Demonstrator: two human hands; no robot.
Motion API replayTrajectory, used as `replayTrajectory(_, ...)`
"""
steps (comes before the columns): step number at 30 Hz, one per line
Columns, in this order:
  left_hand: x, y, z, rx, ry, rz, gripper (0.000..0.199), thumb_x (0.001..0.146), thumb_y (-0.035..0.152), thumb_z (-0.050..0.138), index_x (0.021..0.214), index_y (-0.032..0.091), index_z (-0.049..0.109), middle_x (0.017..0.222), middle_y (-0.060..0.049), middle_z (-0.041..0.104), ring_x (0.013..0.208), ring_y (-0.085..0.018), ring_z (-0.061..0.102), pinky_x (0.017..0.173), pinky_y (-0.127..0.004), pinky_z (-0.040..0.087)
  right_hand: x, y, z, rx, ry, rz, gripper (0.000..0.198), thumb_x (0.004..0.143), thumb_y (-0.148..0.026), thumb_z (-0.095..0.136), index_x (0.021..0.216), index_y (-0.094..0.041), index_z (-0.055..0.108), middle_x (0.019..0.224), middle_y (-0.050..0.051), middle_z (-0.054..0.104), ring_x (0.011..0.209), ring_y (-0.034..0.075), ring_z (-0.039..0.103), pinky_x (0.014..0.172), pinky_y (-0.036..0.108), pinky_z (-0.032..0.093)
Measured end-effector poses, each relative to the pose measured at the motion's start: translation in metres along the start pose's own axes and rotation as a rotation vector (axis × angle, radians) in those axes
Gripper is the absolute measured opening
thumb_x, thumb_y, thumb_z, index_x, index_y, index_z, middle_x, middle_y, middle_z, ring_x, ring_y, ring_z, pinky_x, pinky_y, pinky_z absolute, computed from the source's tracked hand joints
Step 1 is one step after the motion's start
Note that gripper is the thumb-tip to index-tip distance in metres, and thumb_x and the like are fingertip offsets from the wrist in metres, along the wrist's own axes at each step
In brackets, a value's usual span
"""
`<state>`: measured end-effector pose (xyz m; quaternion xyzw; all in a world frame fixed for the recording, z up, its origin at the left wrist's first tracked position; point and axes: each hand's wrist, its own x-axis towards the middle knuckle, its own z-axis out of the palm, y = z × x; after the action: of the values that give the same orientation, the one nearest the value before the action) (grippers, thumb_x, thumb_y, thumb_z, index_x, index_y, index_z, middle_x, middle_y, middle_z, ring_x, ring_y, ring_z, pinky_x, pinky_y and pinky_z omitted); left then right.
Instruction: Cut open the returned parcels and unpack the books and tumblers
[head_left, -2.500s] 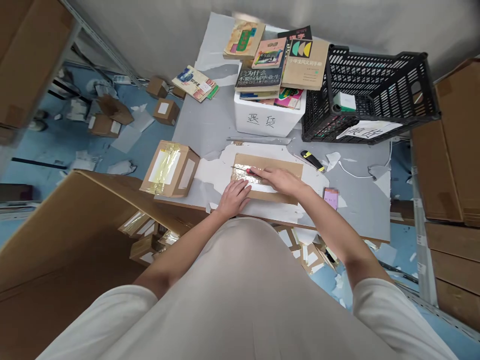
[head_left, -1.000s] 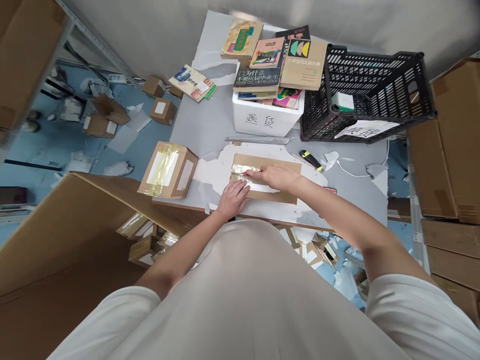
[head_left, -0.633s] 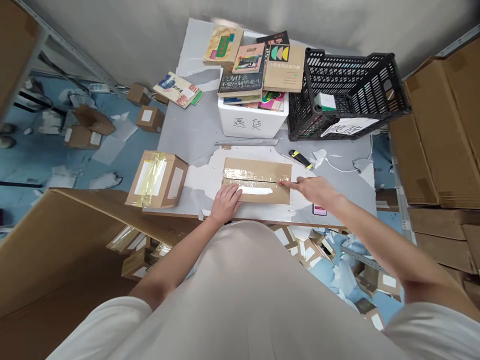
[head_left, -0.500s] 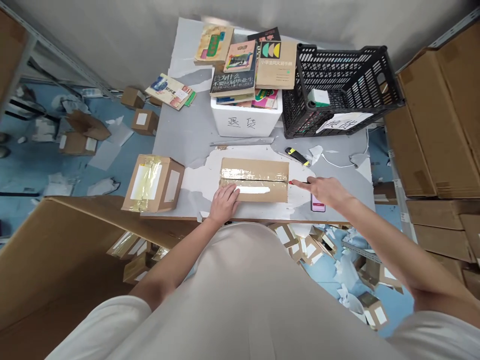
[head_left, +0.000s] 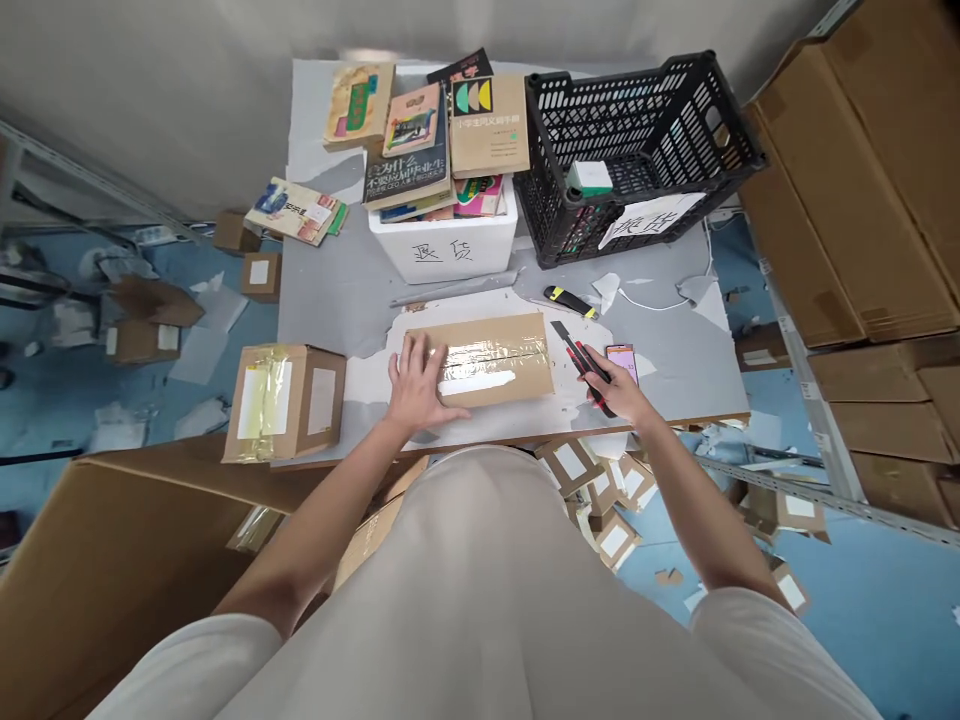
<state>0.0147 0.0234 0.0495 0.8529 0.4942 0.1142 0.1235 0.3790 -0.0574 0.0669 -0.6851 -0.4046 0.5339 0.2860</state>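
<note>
Across a grey tabletop [head_left: 337, 290], in front of a white tub [head_left: 491, 252] and a black crate [head_left: 551, 225], lies a taped box [head_left: 499, 362], near the front edge. The left hand [head_left: 415, 388] is spread loosely, fingers over the box's left end. The right hand [head_left: 616, 388], apart from the box, is clasped round a red-and-black knife [head_left: 573, 351] beside a phone [head_left: 622, 362]. The box looks light and fairly stiff, its tape probably slick; the bare cardboard ends should grip best, and the knife by its handle.
</note>
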Motion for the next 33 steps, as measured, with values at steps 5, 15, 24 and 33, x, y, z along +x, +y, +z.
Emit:
replayTrajectory(5,0.01,-0.003,0.003,-0.011,-0.089,-0.047,0.134,0.043,0.088,0.062,0.148,0.012,0.028,0.155,-0.029,0.016,0.142,-0.051,0.01,0.105,-0.068,0.018,0.008,-0.003,0.008,0.088,-0.048,-0.002,0.073,0.084,-0.044,0.058,0.149,-0.026,0.032,0.094,0.004,0.064,0.056,0.008,0.053,0.046,0.021,0.048)
replayTrajectory(15,0.011,-0.015,0.015,-0.114,0.037,0.073,0.134,0.035,0.087,0.067,0.144,0.014,0.035,0.154,-0.026,0.021,0.142,-0.052,0.01,0.109,-0.065,0.021,0.01,-0.004,-0.001,0.104,-0.173,0.0,0.075,0.084,-0.046,0.058,0.151,-0.03,0.028,0.089,0.001,0.061,0.055,0.008,0.053,0.047,0.022,0.047)
replayTrajectory(24,0.014,-0.012,0.016,-0.136,0.054,0.017,0.133,0.036,0.081,0.073,0.143,0.013,0.033,0.154,-0.027,0.019,0.142,-0.052,0.009,0.108,-0.066,0.023,-0.005,0.004,-0.016,0.162,-0.323,0.065,0.074,0.084,-0.043,0.062,0.15,-0.031,0.029,0.083,-0.002,0.056,0.058,0.008,0.052,0.052,0.024,0.045)
replayTrajectory(33,0.015,-0.015,0.018,-0.148,0.037,0.045,0.136,0.036,0.081,0.073,0.145,0.013,0.029,0.154,-0.027,0.018,0.142,-0.051,0.009,0.109,-0.067,0.021,-0.032,0.017,-0.027,0.084,-0.401,0.137,0.078,0.082,-0.048,0.064,0.15,-0.027,0.031,0.077,0.0,0.059,0.055,0.01,0.051,0.046,0.024,0.043)
